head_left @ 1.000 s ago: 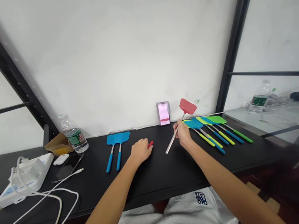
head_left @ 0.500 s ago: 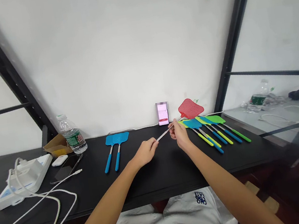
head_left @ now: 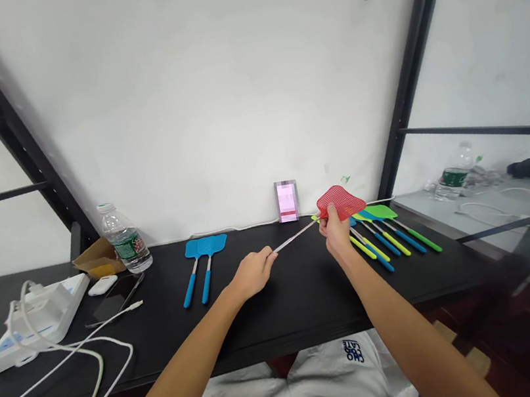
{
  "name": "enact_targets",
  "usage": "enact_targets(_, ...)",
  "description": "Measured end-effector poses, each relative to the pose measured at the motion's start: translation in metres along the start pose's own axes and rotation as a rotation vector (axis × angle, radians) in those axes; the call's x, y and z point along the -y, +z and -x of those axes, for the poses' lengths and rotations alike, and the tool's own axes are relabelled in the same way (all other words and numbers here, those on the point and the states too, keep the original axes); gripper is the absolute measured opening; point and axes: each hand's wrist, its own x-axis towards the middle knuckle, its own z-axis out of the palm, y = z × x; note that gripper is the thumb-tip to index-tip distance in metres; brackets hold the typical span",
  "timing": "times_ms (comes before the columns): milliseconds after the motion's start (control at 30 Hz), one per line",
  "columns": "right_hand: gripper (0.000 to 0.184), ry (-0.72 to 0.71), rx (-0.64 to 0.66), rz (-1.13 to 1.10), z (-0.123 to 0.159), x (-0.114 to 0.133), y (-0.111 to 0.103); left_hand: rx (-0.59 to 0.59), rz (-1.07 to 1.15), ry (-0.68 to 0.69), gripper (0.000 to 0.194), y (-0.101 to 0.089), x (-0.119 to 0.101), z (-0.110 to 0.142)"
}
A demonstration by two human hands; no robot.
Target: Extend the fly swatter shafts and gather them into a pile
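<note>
A fly swatter with a red mesh head [head_left: 341, 201] and a thin metal shaft is held between both hands above the black table. My left hand [head_left: 255, 271] is closed around its handle end, which the fingers hide. My right hand [head_left: 336, 233] pinches the base of the red head, thumb on top. Under and beside the right hand lie several fly swatters with blue, yellow and green handles [head_left: 395, 239], fanned out, their heads overlapping and partly covered. Two blue fly swatters [head_left: 200, 268] lie side by side to the left of my left hand.
A phone [head_left: 287, 202] with a lit screen leans against the wall at the back. On the left are a water bottle [head_left: 127, 242], a cardboard box [head_left: 97, 257], a white case [head_left: 103, 285], a dark phone [head_left: 115, 299] and a power strip [head_left: 46, 317] with white cables.
My right hand has slid along the metal shaft, away from my left hand, up to the red head. The red head has dipped slightly. My left hand keeps its grip.
</note>
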Motion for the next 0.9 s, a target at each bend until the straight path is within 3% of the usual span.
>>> enact_targets(233, 0.041, -0.004, 0.151, 0.021, 0.036, -0.013, 0.021, -0.025, -0.011, -0.012, 0.033, 0.001, -0.007, -0.004)
enact_targets(400, 0.041, 0.053, 0.178, 0.024, 0.041, -0.019, 0.024, -0.016, 0.066, -0.015, 0.033, -0.008, -0.007, -0.003)
enact_targets(500, 0.042, 0.075, 0.27, 0.042, 0.047, -0.017, 0.025, 0.031, 0.243, -0.001, 0.035, -0.014, -0.014, -0.004)
enact_targets(600, 0.043, 0.11, 0.486, 0.076, 0.058, -0.014, 0.028, 0.151, 0.572, -0.064, 0.036, -0.014, -0.022, -0.005)
enact_targets(700, 0.042, 0.13, 0.635, 0.122, 0.066, -0.014, 0.03, 0.168, 0.799, -0.126, 0.037, -0.009, -0.024, -0.006)
enact_targets(900, 0.038, 0.21, 0.583, 0.098, 0.067, -0.023, 0.031, 0.141, 1.006, -0.204, 0.037, 0.003, -0.019, -0.011)
